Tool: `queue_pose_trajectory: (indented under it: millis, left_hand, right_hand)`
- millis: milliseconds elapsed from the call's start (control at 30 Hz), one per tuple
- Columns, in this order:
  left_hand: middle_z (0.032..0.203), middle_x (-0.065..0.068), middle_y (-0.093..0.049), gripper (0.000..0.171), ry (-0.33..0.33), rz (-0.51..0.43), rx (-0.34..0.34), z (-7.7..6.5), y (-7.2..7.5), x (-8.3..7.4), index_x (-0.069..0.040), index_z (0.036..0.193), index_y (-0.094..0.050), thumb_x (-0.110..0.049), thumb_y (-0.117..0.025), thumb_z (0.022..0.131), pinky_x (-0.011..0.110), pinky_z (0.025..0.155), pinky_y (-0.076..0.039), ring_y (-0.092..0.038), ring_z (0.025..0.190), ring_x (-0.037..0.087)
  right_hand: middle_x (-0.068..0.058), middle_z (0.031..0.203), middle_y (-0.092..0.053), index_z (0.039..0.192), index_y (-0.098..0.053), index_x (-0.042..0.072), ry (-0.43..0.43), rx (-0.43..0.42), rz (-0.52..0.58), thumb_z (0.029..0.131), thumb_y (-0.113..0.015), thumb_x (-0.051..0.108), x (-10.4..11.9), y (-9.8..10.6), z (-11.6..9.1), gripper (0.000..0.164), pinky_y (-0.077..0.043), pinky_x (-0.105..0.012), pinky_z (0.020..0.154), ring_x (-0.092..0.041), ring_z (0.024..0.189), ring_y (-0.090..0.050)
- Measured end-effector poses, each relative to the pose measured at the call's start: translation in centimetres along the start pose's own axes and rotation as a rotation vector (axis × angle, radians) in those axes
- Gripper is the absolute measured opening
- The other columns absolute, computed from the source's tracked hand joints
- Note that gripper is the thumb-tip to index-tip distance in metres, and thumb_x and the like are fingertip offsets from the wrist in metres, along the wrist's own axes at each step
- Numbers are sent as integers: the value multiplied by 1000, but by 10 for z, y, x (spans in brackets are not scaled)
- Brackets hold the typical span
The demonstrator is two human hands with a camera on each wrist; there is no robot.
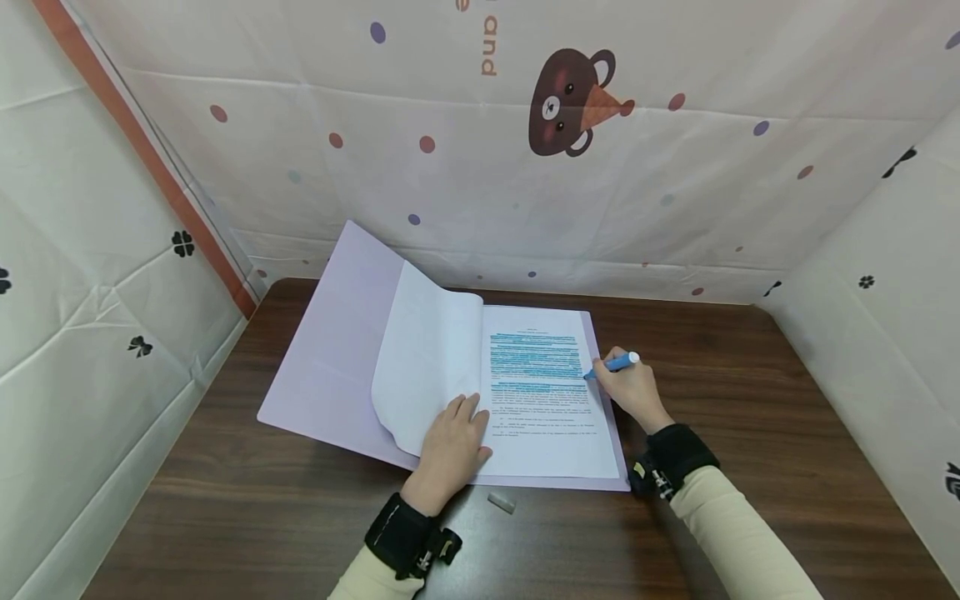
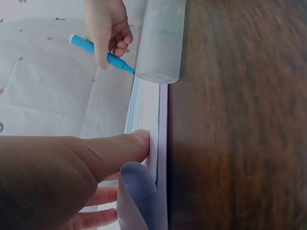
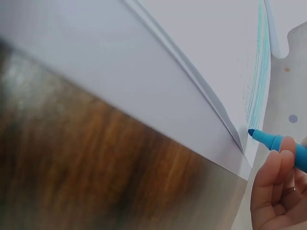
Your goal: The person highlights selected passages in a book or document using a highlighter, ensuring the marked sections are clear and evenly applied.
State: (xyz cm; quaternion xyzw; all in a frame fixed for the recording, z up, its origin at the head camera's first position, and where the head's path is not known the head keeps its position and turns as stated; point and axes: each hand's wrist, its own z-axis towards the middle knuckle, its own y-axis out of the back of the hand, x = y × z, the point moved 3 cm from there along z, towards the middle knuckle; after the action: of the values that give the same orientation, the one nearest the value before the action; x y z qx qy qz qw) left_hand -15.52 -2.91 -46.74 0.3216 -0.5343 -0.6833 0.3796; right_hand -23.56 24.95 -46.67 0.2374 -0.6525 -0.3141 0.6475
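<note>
A folder with light purple covers (image 1: 330,333) lies spread on the table, holding white pages. The right-hand page (image 1: 555,454) carries printed lines, the upper ones coloured over in blue. My right hand (image 1: 633,392) grips a blue marker (image 1: 619,363), its tip (image 3: 251,132) at the right edge of the coloured lines. My left hand (image 1: 452,446) rests flat by the pages' inner fold, fingers extended and thumb (image 2: 136,141) out on the right-hand page. The turned white sheet (image 1: 427,358) curls up on the left, partly under that hand.
A small grey piece (image 1: 501,502) lies on the dark wooden table (image 1: 285,525) just in front of the folder; it looms as a pale cylinder in the left wrist view. White printed cloth (image 1: 465,200) hangs behind and along both sides.
</note>
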Motion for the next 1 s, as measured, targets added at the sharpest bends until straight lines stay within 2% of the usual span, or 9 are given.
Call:
queue_pose_trajectory:
  millis: [200, 433, 633, 800, 867, 1000]
  left_hand:
    - [129, 16, -48, 52, 6, -2, 6, 0, -1, 0, -6, 115, -58, -36, -71, 75, 40, 95, -39, -41, 118, 31]
    - [129, 16, -48, 52, 9, -8, 13, -1, 0, 0, -6, 115, -58, -36, -71, 75, 40, 95, -38, -40, 119, 31]
    - [128, 17, -49, 51, 0, -2, -3, -1, 0, 0, -6, 114, -59, -36, -71, 74, 40, 95, -39, -41, 118, 31]
    - [127, 17, -50, 51, 1, -20, -15, -1, 1, 0, -5, 114, -59, -35, -72, 74, 40, 94, -39, -41, 118, 31]
    - [127, 17, -50, 51, 1, -22, -16, -1, 1, 0, -5, 114, -59, -35, -72, 74, 40, 94, -40, -41, 118, 31]
    - [128, 17, -50, 52, 3, -18, -2, 0, 1, 1, -5, 115, -59, -36, -71, 75, 40, 95, -39, -41, 118, 31]
  right_hand:
    - [-6, 62, -50, 79, -46, 5, 11, -14, -24, 90, -50, 29, 3, 1, 0, 26, -34, -28, 44, -19, 53, -48]
    - [-9, 62, -49, 78, -46, 8, 26, -92, 20, 88, -50, 33, 8, 1, -3, 28, -43, -45, 40, -22, 52, -49]
    - [-10, 67, -57, 78, -46, 7, 56, -101, 21, 88, -49, 34, 15, 0, -2, 29, -39, -38, 38, -19, 54, -52]
    - [-9, 68, -58, 78, -45, 9, 53, -84, 43, 88, -51, 36, 23, -5, -1, 29, -43, -42, 40, -19, 57, -54]
    - [-8, 68, -58, 77, -44, 9, 59, -76, 39, 88, -51, 34, 26, -7, 0, 28, -43, -40, 42, -19, 57, -54]
    - [-7, 64, -53, 76, -43, 7, 78, -57, 6, 89, -50, 30, 33, -12, 1, 27, -35, -30, 44, -20, 55, -49]
